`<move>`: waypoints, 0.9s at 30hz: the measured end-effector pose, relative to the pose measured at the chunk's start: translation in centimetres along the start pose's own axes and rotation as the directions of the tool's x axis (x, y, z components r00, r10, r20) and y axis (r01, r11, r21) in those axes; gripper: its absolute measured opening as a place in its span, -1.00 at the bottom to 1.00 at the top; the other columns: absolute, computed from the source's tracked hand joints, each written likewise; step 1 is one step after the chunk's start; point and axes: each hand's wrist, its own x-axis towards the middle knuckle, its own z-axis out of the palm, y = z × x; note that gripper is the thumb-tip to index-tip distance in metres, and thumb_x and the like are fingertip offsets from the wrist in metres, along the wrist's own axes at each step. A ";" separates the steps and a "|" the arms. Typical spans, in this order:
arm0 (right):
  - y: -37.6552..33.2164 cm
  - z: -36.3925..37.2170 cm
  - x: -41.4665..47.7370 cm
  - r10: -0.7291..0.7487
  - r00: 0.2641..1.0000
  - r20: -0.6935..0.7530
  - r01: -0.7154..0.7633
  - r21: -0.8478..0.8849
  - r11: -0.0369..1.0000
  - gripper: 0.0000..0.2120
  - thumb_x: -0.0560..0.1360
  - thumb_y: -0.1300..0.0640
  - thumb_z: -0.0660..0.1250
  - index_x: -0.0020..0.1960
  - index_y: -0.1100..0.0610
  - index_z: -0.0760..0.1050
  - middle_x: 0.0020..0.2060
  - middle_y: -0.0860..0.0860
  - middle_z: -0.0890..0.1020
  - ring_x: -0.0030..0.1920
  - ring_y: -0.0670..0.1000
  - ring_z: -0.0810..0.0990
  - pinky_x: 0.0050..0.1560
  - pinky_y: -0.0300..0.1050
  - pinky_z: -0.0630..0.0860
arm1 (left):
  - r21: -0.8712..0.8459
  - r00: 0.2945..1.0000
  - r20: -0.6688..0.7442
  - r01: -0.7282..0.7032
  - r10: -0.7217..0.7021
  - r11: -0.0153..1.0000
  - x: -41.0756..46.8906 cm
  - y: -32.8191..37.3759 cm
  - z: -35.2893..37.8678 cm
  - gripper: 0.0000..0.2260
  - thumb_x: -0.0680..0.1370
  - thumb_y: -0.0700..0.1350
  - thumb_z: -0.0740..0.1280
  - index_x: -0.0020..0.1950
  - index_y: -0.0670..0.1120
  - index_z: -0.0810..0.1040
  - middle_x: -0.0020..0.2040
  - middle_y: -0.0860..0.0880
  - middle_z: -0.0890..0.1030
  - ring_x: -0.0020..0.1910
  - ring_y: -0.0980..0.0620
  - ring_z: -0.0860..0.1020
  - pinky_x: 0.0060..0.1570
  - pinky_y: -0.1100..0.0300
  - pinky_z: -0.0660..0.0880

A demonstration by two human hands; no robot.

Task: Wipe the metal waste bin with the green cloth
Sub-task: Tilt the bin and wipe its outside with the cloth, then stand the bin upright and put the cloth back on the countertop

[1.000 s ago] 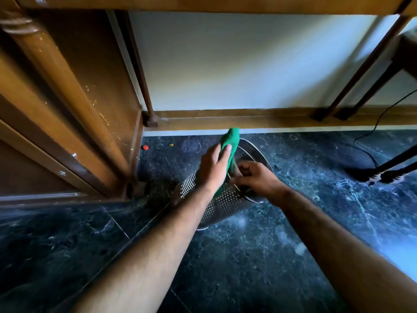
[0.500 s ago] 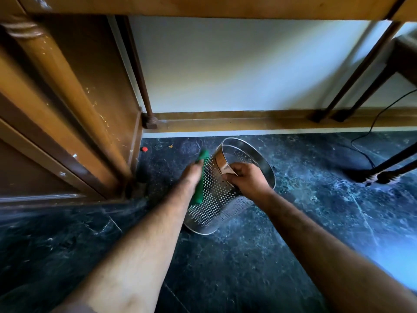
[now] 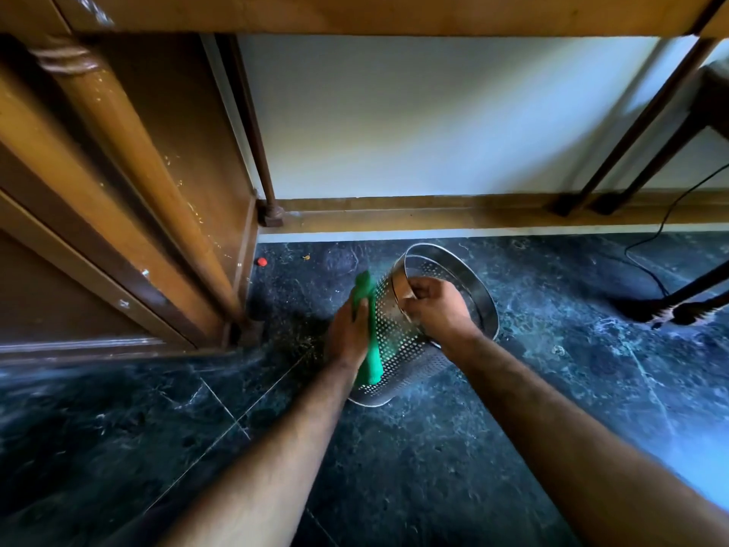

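1. Dark green marble floor (image 3: 434,448) fills the lower view, running up to a wooden skirting board (image 3: 434,215) and a white wall (image 3: 414,120) at 12 o'clock; a wooden cabinet (image 3: 118,191) stands at 9 to 10 o'clock.
2. Near the centre, the perforated metal waste bin (image 3: 398,337) sits tilted on the floor, its open mouth leaning toward 1 o'clock and its base toward 6 o'clock.
3. The right hand (image 3: 436,309) is clenched over the near rim, fingers hooked inside, holding the bin steady at that tilt.
4. The left hand (image 3: 347,337) presses the green cloth (image 3: 369,341) flat against the bin's outer wall on its 9 o'clock side; the cloth shows above and below the palm.
5. What has changed: a second ago the cloth lay over the top of the bin with the palm on it. It then moved round to the side wall, and now sits lower, its tail reaching close to the base. The bin also stands more upright than it did.
6. Judgement: wiping is under way on the outside wall, in a downward stroke. The far side and the inside likely remain, so the bin probably needs turning under the right hand.
7. A small red object (image 3: 261,262) lies on the floor at 11 o'clock, clear of the work.
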 end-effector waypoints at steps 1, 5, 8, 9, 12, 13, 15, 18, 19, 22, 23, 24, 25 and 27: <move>0.2 -0.3 -0.2 -0.002 1.000 0.003 0.002 0.018 1.000 -0.80 0.44 0.06 0.41 -0.07 0.19 0.67 -0.16 0.19 0.75 -0.24 0.02 0.59 -0.15 -0.02 0.49 | 0.027 0.998 0.003 0.068 -0.068 0.997 0.3 -1.1 -0.5 -0.62 0.68 0.01 0.13 0.31 -0.20 0.55 0.22 -0.29 0.63 0.19 -0.24 0.60 0.19 -0.02 0.52; 1.0 -1.5 -1.6 -0.016 0.991 0.130 0.007 0.064 0.998 -0.79 0.45 0.31 0.45 -0.04 0.03 0.70 -0.08 0.01 0.79 -0.09 0.03 0.75 0.00 -0.02 0.67 | -0.048 0.954 0.067 0.294 -0.291 0.954 1.9 -3.0 -1.6 -0.59 0.68 -0.03 0.10 0.39 -0.27 0.48 0.32 -0.32 0.57 0.28 -0.24 0.56 0.31 -0.02 0.47; 1.8 -2.0 -2.6 -0.051 0.974 0.221 0.029 0.100 0.995 -0.75 0.46 0.32 0.46 0.08 0.07 0.68 -0.01 0.02 0.78 -0.02 -0.03 0.75 -0.02 -0.19 0.64 | -0.161 0.917 0.154 0.391 -0.369 0.906 3.2 -1.7 -1.4 -0.57 0.68 0.01 0.13 0.35 -0.29 0.50 0.26 -0.29 0.60 0.22 -0.20 0.58 0.27 -0.02 0.50; 1.9 -2.1 -2.8 -0.060 0.970 0.237 0.039 0.096 0.995 -0.74 0.46 0.32 0.46 0.10 0.08 0.67 0.01 0.04 0.77 0.02 0.00 0.74 0.04 -0.16 0.64 | -0.175 0.907 0.178 0.410 -0.381 0.895 3.5 -0.8 -1.3 -0.57 0.67 0.04 0.16 0.32 -0.27 0.53 0.20 -0.27 0.62 0.17 -0.17 0.60 0.20 0.03 0.52; 2.2 -2.7 -2.9 -0.086 0.956 0.279 0.104 -0.047 0.993 -0.67 0.47 0.33 0.46 0.22 0.16 0.64 0.06 0.07 0.76 0.08 0.04 0.73 0.17 -0.11 0.62 | -0.219 0.911 0.245 0.386 -0.333 0.896 3.9 3.3 -0.9 -0.67 0.59 0.12 0.29 0.01 -0.13 0.65 -0.20 -0.12 0.73 -0.24 -0.05 0.67 -0.22 0.20 0.55; 2.2 -2.8 -2.8 -0.091 0.955 0.284 0.121 -0.091 0.988 -0.66 0.47 0.33 0.45 0.23 0.16 0.63 0.06 0.07 0.76 0.06 0.02 0.73 0.17 -0.12 0.62 | -0.257 0.916 0.273 0.365 -0.295 0.895 3.9 4.9 -0.8 -0.70 0.57 0.13 0.32 -0.05 -0.10 0.65 -0.31 -0.07 0.72 -0.34 -0.02 0.67 -0.29 0.23 0.56; 2.1 -2.7 -2.5 -0.092 0.958 0.272 0.145 -0.180 0.973 -0.65 0.47 0.31 0.46 0.24 0.13 0.63 0.04 0.05 0.76 0.04 0.00 0.74 0.19 -0.04 0.62 | -0.318 0.937 0.292 0.285 -0.193 0.904 4.1 7.4 -0.4 -0.68 0.55 0.12 0.35 0.14 -0.08 0.67 -0.14 -0.08 0.74 -0.19 -0.04 0.69 -0.11 0.15 0.63; 1.8 -2.7 -1.8 -0.099 0.965 0.244 0.166 -0.273 0.948 -0.66 0.47 0.26 0.47 0.23 0.06 0.64 0.00 -0.01 0.77 -0.02 -0.05 0.74 0.16 0.00 0.63 | -0.405 0.957 0.277 0.203 -0.092 0.891 4.1 9.3 -0.9 -0.64 0.56 0.09 0.37 0.30 -0.03 0.61 -0.06 -0.04 0.73 -0.14 -0.04 0.67 -0.09 0.15 0.60; 1.7 -2.6 -1.6 -0.101 0.966 0.240 0.171 -0.295 0.940 -0.66 0.47 0.25 0.47 0.22 0.03 0.64 -0.01 -0.03 0.77 -0.05 -0.08 0.73 0.14 -0.02 0.63 | -0.439 0.957 0.274 0.209 -0.091 0.874 4.3 9.5 -1.1 -0.63 0.55 0.10 0.38 0.29 -0.04 0.61 -0.01 -0.07 0.73 -0.10 -0.06 0.67 -0.04 0.10 0.61; 1.2 -2.2 -1.1 -0.101 0.960 0.260 0.197 -0.376 0.905 -0.66 0.46 0.20 0.48 0.21 -0.02 0.64 -0.03 -0.04 0.77 -0.05 -0.06 0.73 0.11 -0.05 0.63 | -0.512 0.957 0.252 0.259 -0.145 0.819 4.5 8.9 -2.7 -0.53 0.51 0.17 0.40 0.28 -0.11 0.61 0.15 -0.16 0.70 0.11 -0.16 0.66 0.21 -0.08 0.58; 1.0 -1.9 -0.9 -0.102 0.956 0.275 0.213 -0.414 0.885 -0.66 0.46 0.18 0.48 0.21 -0.03 0.64 -0.02 -0.03 0.77 -0.03 -0.03 0.73 0.09 -0.03 0.63 | -0.545 0.958 0.244 0.265 -0.152 0.795 4.5 8.6 -3.3 -0.52 0.52 0.19 0.38 0.28 -0.11 0.61 0.17 -0.17 0.69 0.13 -0.17 0.66 0.24 -0.11 0.57; 0.8 -1.5 -0.8 -0.102 0.952 0.288 0.227 -0.447 0.865 -0.67 0.46 0.15 0.48 0.21 -0.04 0.64 -0.02 -0.02 0.77 -0.01 0.00 0.72 0.07 -0.02 0.62 | -0.584 0.959 0.240 0.268 -0.152 0.766 4.5 8.1 -3.9 -0.52 0.54 0.21 0.34 0.28 -0.10 0.61 0.16 -0.18 0.69 0.13 -0.17 0.66 0.25 -0.11 0.56; 0.6 -1.1 -0.6 -0.100 0.950 0.297 0.238 -0.475 0.847 -0.68 0.47 0.13 0.47 0.21 -0.04 0.63 -0.02 -0.01 0.77 -0.01 0.02 0.71 0.05 -0.02 0.62 | -0.624 0.962 0.228 0.264 -0.152 0.736 4.4 7.6 -4.6 -0.52 0.55 0.22 0.31 0.28 -0.10 0.61 0.15 -0.19 0.69 0.11 -0.17 0.66 0.23 -0.10 0.56; 0.4 -0.1 -0.4 -0.099 0.948 0.303 0.253 -0.526 0.812 -0.68 0.48 0.09 0.45 0.22 -0.07 0.62 -0.01 -0.01 0.76 0.00 0.05 0.70 0.03 -0.01 0.62 | -0.679 0.967 0.199 0.251 -0.157 0.690 4.2 6.6 -5.8 -0.50 0.56 0.24 0.28 0.28 -0.11 0.61 0.12 -0.18 0.69 0.06 -0.16 0.66 0.18 -0.08 0.57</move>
